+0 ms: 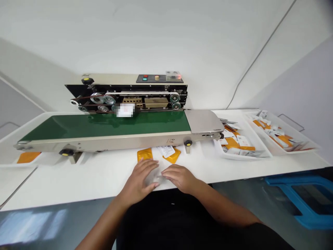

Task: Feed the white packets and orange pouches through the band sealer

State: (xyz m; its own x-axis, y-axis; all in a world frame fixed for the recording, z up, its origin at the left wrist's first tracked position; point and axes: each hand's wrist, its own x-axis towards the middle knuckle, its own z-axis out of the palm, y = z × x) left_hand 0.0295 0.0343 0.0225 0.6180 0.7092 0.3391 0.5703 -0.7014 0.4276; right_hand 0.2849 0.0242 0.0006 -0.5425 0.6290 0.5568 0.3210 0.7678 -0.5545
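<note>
Left hand [138,177]: open and flat, palm down, fingers spread, close to the front edge of the table [78,187]
Right hand [180,178]: also open and flat, fingers turned toward the left hand, with only a small gap between them
Grip: no hand is closed; both lie over a clear plastic piece [153,178], but I cannot tell if they have hold of it
Just ahead of hands: two orange pouches [145,154] [172,156] lie on the table, with a white paper [165,151] partly over the right one
Room: only a narrow strip of table stays between the hands and the conveyor rail [117,142]; the pouches sit on this strip, near the rail
Right side: two white trays [260,152] full of orange and white packets, the nearer tray close to the conveyor end
Far: a green conveyor belt [104,125] runs along a band sealer [125,93], and a blurred white patch [125,110] sits at the back edge of the belt
</note>
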